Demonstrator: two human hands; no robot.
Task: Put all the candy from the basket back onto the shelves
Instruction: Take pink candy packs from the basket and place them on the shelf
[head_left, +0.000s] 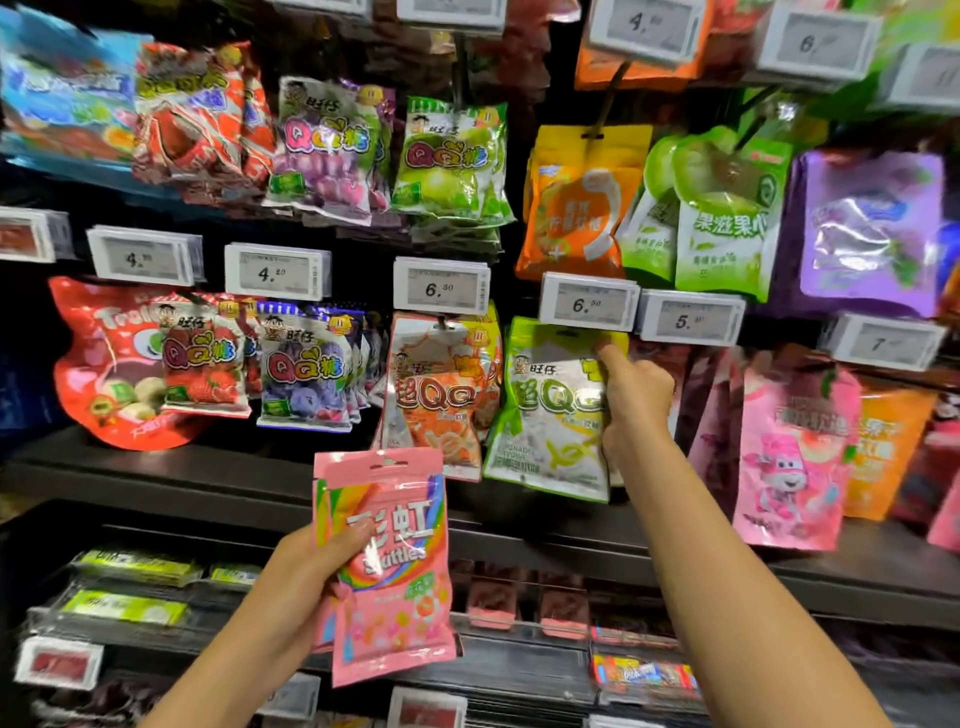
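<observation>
My left hand grips a pink Skittles bag upright in front of the lower shelf, thumb across its front. My right hand is raised to a green-and-silver QQ candy bag hanging under the 6.50 price tag. It holds the bag's upper right corner, with a finger stretched up toward the hook at the top. The basket is out of view.
Candy bags hang in rows on pegs: an orange QQ bag left of the green one, pink cartoon bags to the right, purple and strawberry QQ bags further left. Lower shelves hold small boxed sweets. Price tags jut out from the pegs.
</observation>
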